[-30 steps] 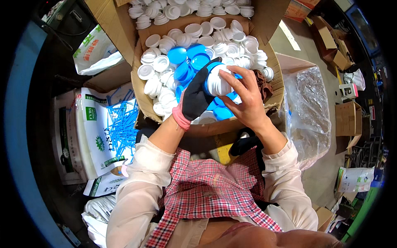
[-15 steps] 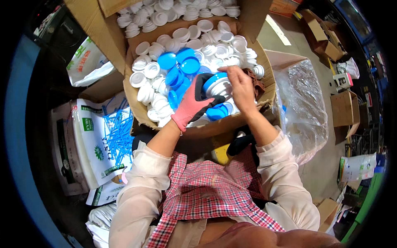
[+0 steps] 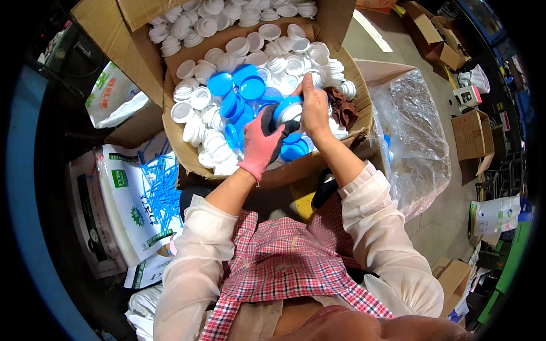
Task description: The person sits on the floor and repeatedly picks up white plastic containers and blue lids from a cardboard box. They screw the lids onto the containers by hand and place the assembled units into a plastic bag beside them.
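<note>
In a pink glove with black fingers, my left hand (image 3: pixel 263 142) grips a white plastic cap with a blue lid (image 3: pixel 290 113) by its left side. My bare right hand (image 3: pixel 315 111) closes around the right side of the same piece, thumb pointing up; its fingertips are partly hidden. Both hands are over an open carton (image 3: pixel 284 173). Round white caps (image 3: pixel 216 149) fill it, many nested in stacks. Loose blue lids (image 3: pixel 251 87) lie among them, left of and beyond my hands. More blue lids (image 3: pixel 293 149) rest just below the held piece.
A brown cloth (image 3: pixel 342 108) lies at the carton's right side. Further right stands a box lined with clear plastic (image 3: pixel 418 136). Thin blue sticks (image 3: pixel 161 184) lie on white printed bags at left. Tall carton flaps (image 3: pixel 116 51) rise at the back left. Several cartons (image 3: pixel 473 139) stand along the right.
The view has shifted slightly. My right hand has turned upright and closed on the held piece's right side; earlier its fingers reached across the top. My left hand keeps its grip.
</note>
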`<state>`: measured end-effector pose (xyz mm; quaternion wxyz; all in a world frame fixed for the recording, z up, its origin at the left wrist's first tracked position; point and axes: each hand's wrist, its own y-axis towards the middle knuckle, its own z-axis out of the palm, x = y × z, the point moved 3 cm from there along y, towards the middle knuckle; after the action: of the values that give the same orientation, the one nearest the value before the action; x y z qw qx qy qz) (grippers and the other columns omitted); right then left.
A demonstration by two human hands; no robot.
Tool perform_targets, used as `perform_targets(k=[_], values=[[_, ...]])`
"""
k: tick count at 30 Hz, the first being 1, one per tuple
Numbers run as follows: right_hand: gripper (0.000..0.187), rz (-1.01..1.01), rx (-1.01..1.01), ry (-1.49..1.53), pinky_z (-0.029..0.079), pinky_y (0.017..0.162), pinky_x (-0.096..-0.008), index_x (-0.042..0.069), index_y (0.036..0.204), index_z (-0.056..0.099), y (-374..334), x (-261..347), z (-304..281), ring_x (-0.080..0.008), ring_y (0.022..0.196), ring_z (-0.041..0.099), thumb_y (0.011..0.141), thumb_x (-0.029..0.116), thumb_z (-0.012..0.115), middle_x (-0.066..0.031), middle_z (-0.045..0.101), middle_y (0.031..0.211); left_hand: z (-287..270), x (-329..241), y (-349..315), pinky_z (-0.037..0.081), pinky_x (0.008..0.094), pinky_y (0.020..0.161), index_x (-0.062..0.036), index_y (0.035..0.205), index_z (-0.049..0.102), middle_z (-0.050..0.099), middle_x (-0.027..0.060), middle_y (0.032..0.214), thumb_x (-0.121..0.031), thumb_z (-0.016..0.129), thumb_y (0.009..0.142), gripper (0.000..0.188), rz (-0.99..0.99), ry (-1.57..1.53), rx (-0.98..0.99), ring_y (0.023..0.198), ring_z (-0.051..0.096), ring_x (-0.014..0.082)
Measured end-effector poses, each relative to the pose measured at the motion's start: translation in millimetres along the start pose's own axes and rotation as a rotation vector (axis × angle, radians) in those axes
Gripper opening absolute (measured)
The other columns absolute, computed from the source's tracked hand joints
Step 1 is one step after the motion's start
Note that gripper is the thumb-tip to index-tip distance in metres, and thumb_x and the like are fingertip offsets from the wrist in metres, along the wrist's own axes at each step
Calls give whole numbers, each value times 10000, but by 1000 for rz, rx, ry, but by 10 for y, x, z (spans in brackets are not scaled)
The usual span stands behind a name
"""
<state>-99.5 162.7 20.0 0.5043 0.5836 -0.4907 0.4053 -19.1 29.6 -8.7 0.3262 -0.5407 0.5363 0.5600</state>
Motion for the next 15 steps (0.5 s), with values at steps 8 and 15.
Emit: perform_targets(k=[8, 15], values=[[297, 214, 441, 313, 459, 768, -250, 33, 1185, 612, -24, -47, -234, -96, 898, 571, 934, 192, 591, -20, 641, 1010, -33, -32, 185, 554, 409, 856, -19, 1285, 450, 555, 125, 1186, -348, 552, 953, 479, -339, -849, 275, 1054, 601, 272], [261, -216, -208, -329, 474, 774, -270, 1, 1134, 625, 451, -399, -2100, -146, 847, 596, 895, 84, 563, -71, 663, 963, -722, 201, 465, 520, 319, 807, -26, 1226, 528, 626, 128, 1099, -249, 611, 910, 396, -241, -181, -15, 967, 638, 240]])
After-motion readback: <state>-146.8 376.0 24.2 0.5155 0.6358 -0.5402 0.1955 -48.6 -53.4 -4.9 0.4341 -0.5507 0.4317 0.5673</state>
